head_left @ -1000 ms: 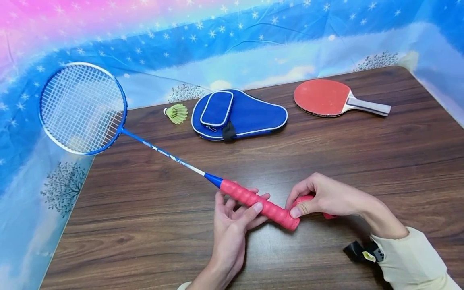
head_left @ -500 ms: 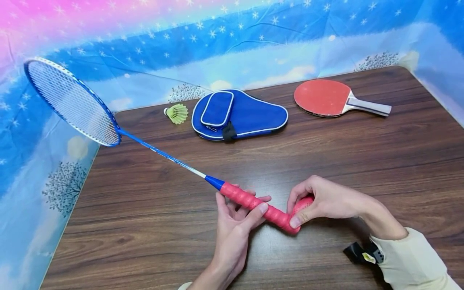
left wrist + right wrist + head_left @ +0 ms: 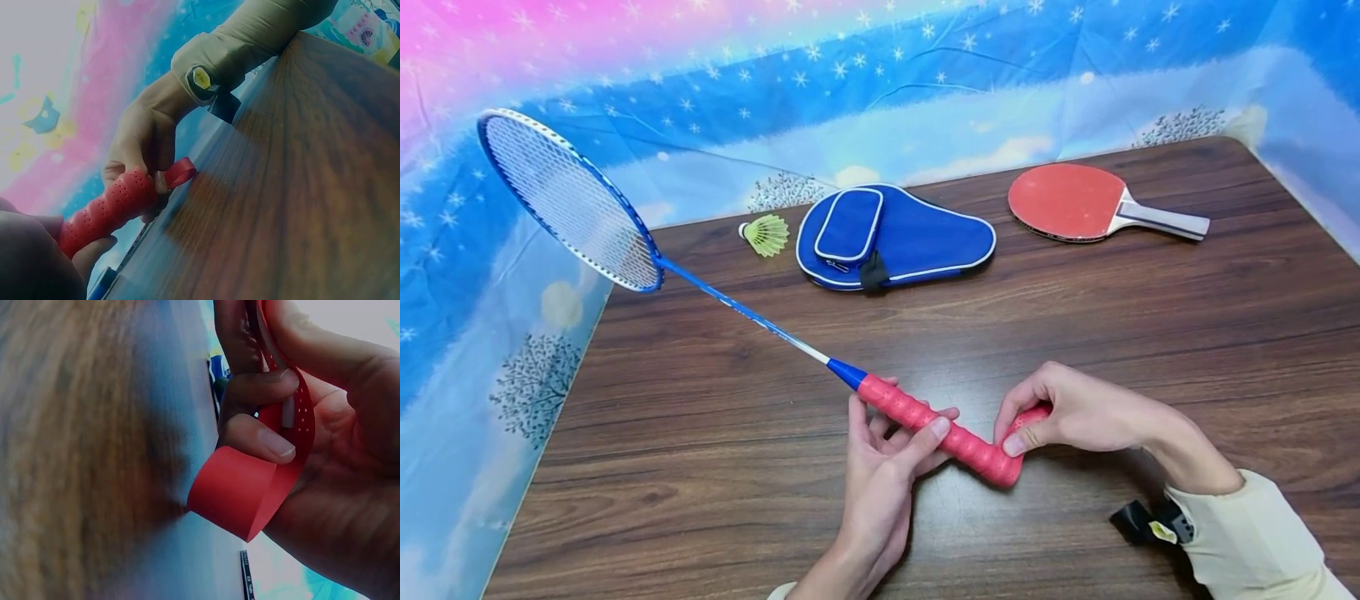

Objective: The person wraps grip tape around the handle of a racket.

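A blue and white badminton racket is held slantwise over the table, its head up at the far left and tilted. My left hand grips its handle, thumb on top and fingers beneath. Red perforated grip tape winds round the handle in ridged turns. At the butt, my right hand pinches the tape's loose length between thumb and fingers. In the right wrist view, the free tape hangs in a curl below the fingers. The left wrist view shows the wrapped handle with the right hand at its end.
On the brown wooden table, a yellow shuttlecock, a blue paddle case and a red table tennis paddle lie along the back. A patterned cloth hangs behind. A black strap is at the right wrist.
The racket has rolled in my left hand, so its head went from facing the view to slanted. The tape now bends from the butt towards my right hand, which has barely moved.
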`<state>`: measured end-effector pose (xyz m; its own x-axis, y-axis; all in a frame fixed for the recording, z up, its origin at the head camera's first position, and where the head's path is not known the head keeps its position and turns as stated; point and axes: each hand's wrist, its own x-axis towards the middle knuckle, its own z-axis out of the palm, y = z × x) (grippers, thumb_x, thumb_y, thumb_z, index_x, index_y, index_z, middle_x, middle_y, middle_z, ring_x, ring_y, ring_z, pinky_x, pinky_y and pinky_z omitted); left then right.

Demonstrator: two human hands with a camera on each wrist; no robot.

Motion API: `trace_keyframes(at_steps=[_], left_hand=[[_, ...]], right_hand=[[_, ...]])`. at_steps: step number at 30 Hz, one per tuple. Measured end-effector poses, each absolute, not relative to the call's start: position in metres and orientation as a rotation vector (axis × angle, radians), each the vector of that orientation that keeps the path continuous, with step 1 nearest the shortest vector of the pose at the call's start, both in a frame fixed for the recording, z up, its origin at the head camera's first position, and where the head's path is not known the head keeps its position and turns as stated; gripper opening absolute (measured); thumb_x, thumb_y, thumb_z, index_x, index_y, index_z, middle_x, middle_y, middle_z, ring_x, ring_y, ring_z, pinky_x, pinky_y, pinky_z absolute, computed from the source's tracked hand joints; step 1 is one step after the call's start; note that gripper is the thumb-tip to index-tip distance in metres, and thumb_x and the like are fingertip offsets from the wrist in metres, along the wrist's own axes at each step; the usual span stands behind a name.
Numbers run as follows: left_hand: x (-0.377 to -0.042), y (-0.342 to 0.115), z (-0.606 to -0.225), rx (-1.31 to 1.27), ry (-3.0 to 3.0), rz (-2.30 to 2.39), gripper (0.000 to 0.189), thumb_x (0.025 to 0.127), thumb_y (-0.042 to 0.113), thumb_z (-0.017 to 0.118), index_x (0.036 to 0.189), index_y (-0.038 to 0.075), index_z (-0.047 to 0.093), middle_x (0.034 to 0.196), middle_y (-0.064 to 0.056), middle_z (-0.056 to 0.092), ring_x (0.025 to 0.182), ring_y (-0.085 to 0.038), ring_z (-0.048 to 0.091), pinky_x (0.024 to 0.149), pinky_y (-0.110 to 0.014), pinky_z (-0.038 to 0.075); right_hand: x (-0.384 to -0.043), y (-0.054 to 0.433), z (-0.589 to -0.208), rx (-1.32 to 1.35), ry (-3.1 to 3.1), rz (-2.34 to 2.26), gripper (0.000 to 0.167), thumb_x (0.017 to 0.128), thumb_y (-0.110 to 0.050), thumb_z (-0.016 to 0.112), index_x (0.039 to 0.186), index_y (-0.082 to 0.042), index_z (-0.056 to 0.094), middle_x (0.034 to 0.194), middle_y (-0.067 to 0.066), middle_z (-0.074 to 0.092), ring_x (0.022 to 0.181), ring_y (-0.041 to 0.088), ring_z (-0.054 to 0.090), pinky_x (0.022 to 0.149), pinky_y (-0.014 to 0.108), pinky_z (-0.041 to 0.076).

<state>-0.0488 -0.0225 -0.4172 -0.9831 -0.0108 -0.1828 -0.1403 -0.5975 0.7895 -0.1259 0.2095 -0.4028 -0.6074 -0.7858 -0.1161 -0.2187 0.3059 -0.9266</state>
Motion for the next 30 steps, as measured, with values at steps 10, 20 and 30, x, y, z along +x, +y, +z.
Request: trace_keyframes(at_steps=[10,20,30], left_hand=[[-0.0490,-0.0225,-0.4148,-0.233,1.349,2.734,0.074,0.083,-0.008,0.073,0.141,0.010,0.031,0.116,-0.025,0.047,0.110,-0.045,0.061,0.083,-0.051,0.054],[-0.0483,-0.0231,-0.4145,-0.187,1.381,2.714,0.080,0.083,-0.011,0.071,0.147,0.015,0.032,0.120,-0.025,0.048,0.113,-0.043,0.060,0.083,-0.048,0.055],[-0.0471,-0.0220,-0.4147,-0.054,1.368,2.712,0.071,0.086,-0.009,0.068,0.137,0.005,0.021,0.137,-0.032,0.043,0.119,-0.042,0.056,0.086,-0.047,0.054]], right_hand=[[-0.1242,0.2114,-0.4023,-0.929,1.950,-1.238,0.017,0.092,-0.025,0.069,0.108,-0.022,0.072,0.094,-0.003,0.070,0.081,0.012,0.058,0.074,0.027,0.050],[-0.1233,0.2113,-0.4027,-0.956,1.912,-1.239,0.015,0.092,-0.026,0.070,0.106,-0.022,0.074,0.089,-0.003,0.070,0.077,0.008,0.056,0.070,0.026,0.050],[-0.1218,0.2109,-0.3990,-0.869,1.923,-1.255,0.013,0.086,-0.026,0.076,0.097,-0.019,0.074,0.078,-0.003,0.066,0.066,0.006,0.051,0.059,0.024,0.046]])
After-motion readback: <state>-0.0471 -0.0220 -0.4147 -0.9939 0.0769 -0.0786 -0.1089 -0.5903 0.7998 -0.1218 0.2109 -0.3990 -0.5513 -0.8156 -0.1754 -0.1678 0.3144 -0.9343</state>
